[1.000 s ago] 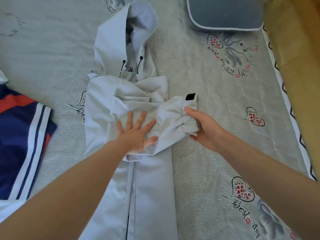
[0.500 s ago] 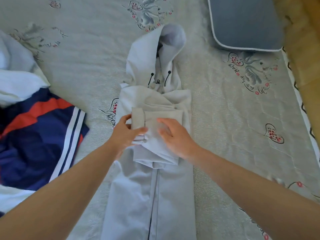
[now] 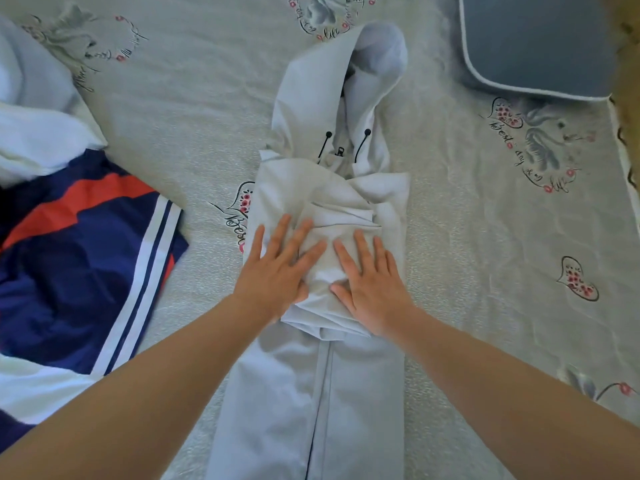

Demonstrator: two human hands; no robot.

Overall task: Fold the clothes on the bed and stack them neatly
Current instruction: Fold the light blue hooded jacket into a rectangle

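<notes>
Pale grey hoodie (image 3: 322,375) laid lengthwise down the middle of the frame on the printed bedsheet (image 3: 485,254), hood toward the top, sleeves folded in across the chest. Left hand (image 3: 277,271) and right hand (image 3: 372,284) side by side at centre, both flat with fingers straight and spread, pressing on the folded sleeves. Navy, red and white garment (image 3: 79,268) at left, white cloth (image 3: 38,140) above it. Blue-grey pillow (image 3: 536,43) at upper right
</notes>
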